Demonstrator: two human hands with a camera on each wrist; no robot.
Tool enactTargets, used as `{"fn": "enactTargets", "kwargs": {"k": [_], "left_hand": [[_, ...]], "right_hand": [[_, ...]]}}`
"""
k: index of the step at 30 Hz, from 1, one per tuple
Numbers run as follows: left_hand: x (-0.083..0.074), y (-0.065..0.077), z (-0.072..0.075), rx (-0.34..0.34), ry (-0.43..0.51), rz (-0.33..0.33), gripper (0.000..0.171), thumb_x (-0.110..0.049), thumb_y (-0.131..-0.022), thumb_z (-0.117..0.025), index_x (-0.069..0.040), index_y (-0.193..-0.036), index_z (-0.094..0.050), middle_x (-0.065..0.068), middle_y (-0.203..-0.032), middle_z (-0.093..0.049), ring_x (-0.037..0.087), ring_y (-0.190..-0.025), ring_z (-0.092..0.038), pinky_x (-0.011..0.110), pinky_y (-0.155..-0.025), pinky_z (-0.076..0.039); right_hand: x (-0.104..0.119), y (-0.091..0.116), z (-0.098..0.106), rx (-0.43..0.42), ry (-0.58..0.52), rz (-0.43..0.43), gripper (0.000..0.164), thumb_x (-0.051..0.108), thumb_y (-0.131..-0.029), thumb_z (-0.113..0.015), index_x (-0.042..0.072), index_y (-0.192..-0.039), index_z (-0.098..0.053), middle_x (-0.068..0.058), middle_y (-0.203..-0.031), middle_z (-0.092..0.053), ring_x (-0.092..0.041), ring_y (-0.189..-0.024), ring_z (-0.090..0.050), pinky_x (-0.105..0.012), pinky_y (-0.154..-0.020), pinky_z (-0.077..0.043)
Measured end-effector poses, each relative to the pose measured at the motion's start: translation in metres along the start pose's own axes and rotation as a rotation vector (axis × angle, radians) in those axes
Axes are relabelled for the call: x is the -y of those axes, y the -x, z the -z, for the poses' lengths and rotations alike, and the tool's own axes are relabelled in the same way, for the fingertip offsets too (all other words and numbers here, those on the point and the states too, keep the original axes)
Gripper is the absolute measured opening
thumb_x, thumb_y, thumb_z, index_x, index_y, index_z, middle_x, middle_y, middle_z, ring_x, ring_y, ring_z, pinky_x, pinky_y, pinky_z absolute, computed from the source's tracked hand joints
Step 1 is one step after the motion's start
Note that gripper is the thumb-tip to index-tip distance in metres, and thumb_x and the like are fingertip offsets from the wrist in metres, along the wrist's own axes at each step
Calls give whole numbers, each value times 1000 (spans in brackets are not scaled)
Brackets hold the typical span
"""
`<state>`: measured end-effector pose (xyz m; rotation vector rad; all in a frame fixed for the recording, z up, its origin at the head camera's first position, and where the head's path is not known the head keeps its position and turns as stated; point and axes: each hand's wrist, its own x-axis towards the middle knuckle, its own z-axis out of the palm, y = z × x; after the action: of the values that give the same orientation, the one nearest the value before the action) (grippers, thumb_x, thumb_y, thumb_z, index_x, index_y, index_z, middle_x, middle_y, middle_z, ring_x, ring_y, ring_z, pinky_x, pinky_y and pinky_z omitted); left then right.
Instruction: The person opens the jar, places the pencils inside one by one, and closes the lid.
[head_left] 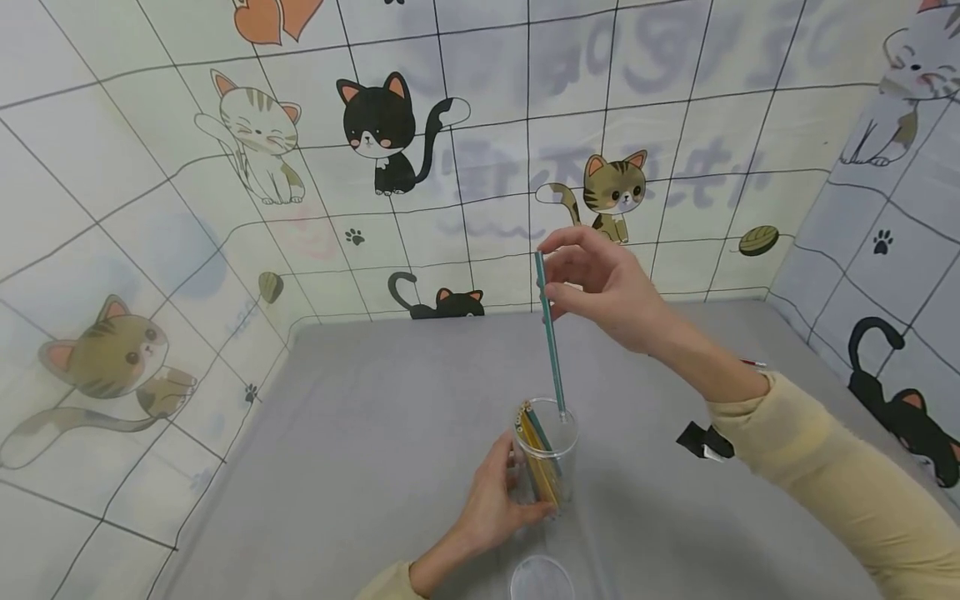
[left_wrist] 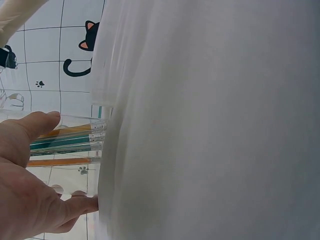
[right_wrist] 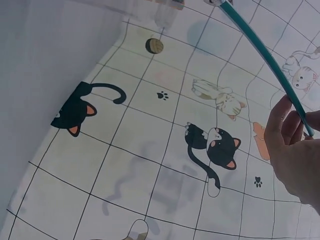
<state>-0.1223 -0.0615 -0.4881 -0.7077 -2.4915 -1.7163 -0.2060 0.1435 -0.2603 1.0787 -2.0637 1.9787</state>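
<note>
In the head view my left hand grips a clear plastic cup low on its side, thumb across the front. Several yellow and teal pencils lean against the cup's left wall. Above it, my right hand pinches a slim teal pencil near its upper end; the lower end overlaps the cup's mouth. The left wrist view shows the silvery ends of the pencils near the cup's base, beside my left thumb. In the right wrist view the teal pencil slants up from my fingertips.
A clear round lid lies on the grey table in front of the cup. To the right are black scraps and a thin red-and-white item, partly behind my right forearm. A cat-printed cloth hangs around the table.
</note>
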Motion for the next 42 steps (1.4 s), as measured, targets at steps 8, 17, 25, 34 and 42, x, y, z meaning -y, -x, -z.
{"fn": "enactTargets", "kwargs": {"k": [8, 17, 25, 34, 42], "left_hand": [[-1, 0, 1, 8, 11, 1, 92, -10, -69, -92, -14, -146, -41, 2, -130, -54, 24, -114, -56, 32, -90, -53], [-1, -2, 1, 25, 5, 9, 94, -12, -71, -91, -13, -148, -37, 2, -132, -53, 21, -114, -56, 31, -89, -53], [-2, -1, 2, 26, 8, 20, 92, -13, -71, -91, -14, -147, -39, 2, -132, -53, 23, -115, -57, 31, -89, -53], [-2, -1, 1, 16, 8, 21, 95, -13, -70, -93, -13, -148, -38, 3, -132, -53, 24, -114, -57, 31, -89, -54], [1, -2, -1, -1, 6, -6, 93, -11, -69, -92, -13, -146, -40, 2, -129, -54, 20, -111, -57, 30, -87, -53]], "right_hand": [[-21, 12, -8, 59, 52, -12, 38, -14, -90, -59, -3, -125, -49, -20, -98, -61, -25, -85, -62, -43, -70, -60], [-44, 28, -15, 61, 158, -34, 38, -10, -90, -63, 1, -125, -53, -16, -97, -63, -24, -83, -63, -39, -67, -60], [-57, 35, -17, 92, 166, -27, 38, -11, -90, -63, 2, -124, -53, -18, -95, -63, -24, -84, -63, -38, -70, -60], [-62, 38, -20, 129, 143, -2, 38, -12, -89, -64, 1, -123, -55, -18, -95, -63, -26, -84, -63, -41, -71, -60], [-62, 36, -21, 130, 174, 2, 35, -10, -89, -65, 1, -122, -56, -12, -97, -60, -31, -83, -63, -40, -70, -60]]}}
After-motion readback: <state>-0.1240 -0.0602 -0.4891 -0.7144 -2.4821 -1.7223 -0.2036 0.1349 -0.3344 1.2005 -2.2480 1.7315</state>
